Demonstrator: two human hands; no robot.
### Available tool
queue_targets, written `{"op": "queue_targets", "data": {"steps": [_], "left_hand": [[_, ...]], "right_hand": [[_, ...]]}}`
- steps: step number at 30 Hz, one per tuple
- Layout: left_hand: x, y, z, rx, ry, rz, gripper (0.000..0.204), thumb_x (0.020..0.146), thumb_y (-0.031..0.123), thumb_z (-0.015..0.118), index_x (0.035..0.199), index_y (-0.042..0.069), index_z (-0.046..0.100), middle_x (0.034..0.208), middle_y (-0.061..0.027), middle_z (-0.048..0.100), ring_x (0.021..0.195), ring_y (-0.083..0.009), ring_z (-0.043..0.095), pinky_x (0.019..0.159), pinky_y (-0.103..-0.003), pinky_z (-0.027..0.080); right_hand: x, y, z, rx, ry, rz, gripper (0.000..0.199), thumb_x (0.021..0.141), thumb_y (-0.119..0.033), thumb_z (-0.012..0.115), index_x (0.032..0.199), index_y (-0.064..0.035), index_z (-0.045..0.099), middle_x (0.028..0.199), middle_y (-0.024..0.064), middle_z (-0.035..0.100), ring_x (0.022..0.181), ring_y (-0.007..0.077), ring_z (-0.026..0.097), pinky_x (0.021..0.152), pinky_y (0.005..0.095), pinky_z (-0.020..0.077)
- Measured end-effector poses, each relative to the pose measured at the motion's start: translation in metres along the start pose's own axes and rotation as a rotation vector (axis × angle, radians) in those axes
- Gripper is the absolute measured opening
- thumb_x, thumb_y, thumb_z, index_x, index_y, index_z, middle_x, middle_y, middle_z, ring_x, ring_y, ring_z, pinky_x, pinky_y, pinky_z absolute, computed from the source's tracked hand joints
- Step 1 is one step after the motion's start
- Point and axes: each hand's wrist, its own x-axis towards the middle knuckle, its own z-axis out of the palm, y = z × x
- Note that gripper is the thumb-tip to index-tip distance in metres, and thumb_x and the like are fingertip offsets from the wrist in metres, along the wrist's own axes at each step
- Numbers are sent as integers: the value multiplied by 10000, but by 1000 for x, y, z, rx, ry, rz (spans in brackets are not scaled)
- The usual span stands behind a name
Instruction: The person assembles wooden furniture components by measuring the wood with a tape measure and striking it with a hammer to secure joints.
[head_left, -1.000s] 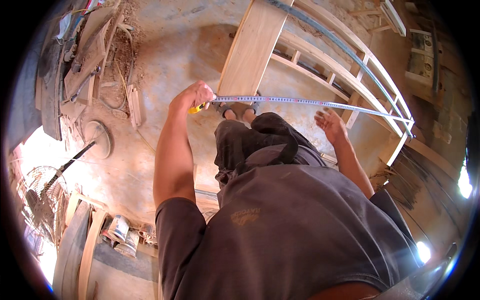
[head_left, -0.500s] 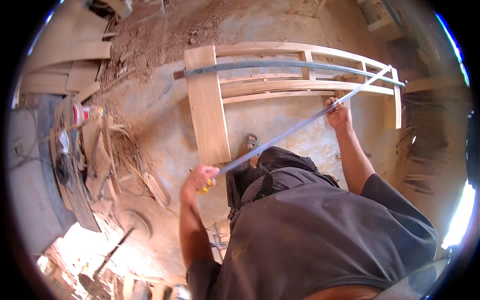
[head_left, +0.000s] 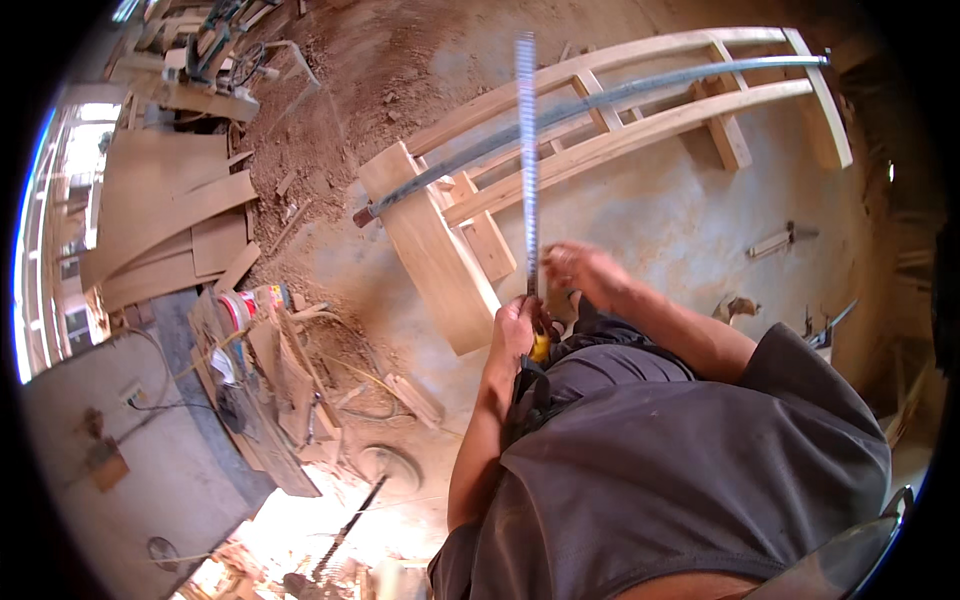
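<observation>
My left hand (head_left: 514, 325) is closed around a yellow tape measure (head_left: 540, 347) in front of my waist. Its extended blade (head_left: 528, 150) points away from me and passes over the wooden frame. Just right of the blade's lower end is my right hand (head_left: 580, 270); motion smears its fingers, so their grip is unclear. The pale wooden frame (head_left: 425, 255) lies beyond my hands, with a wide board at its left end and slats between long curved rails. A long metal bar clamp (head_left: 470, 150) runs along the frame from end to end.
Boards and offcuts (head_left: 165, 220) are piled at the left, beside a grey tabletop (head_left: 90, 450). Nearer stand leaning wood scraps (head_left: 275, 360) and a round disc (head_left: 390, 470). A small clamp-like tool (head_left: 780, 240) lies on the floor at right. Wood debris covers the far floor.
The blade has swung from a slant toward the frame's right end to pointing straight ahead. My right hand has come off mid-blade, back toward my left hand. The view has turned.
</observation>
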Motion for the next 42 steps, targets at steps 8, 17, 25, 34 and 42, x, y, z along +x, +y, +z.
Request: {"op": "queue_targets", "data": {"steps": [8,17,25,34,42], "left_hand": [[33,-14,-20,252,-109,-131,407,1045,322,456,1011,-14,682,947,-121,705,840,-204,673,749,-351,530],[103,129,-167,696,99,175,283,962,206,576,1087,-1,723,849,-76,696,848,-171,663,762,-338,518],[240,218,-229,842,-75,636,212,944,91,628,1099,-26,713,988,-104,734,895,-156,672,805,-285,521],[298,254,-193,1007,-486,455,301,942,-1,608,1237,-10,667,1078,-52,730,829,-64,604,736,-220,499],[301,260,-172,1327,-630,569,331,881,-38,612,1193,32,699,994,-37,762,866,-98,684,802,-251,527]], "right_hand": [[12,33,29,-290,-8,9,261,1009,-194,521,899,-12,672,738,21,605,681,116,547,644,283,453],[-33,176,-21,-492,392,-68,274,939,-199,534,754,-7,596,708,45,598,676,143,562,632,318,465],[-40,242,47,-424,593,50,265,911,-190,537,736,-2,600,665,58,604,657,170,592,618,343,473],[-2,250,60,-534,594,-44,258,887,-200,539,756,11,607,668,161,629,638,287,635,606,419,482],[9,210,70,-574,607,-50,263,896,-194,560,809,46,622,724,208,625,683,337,634,627,427,478]]}}
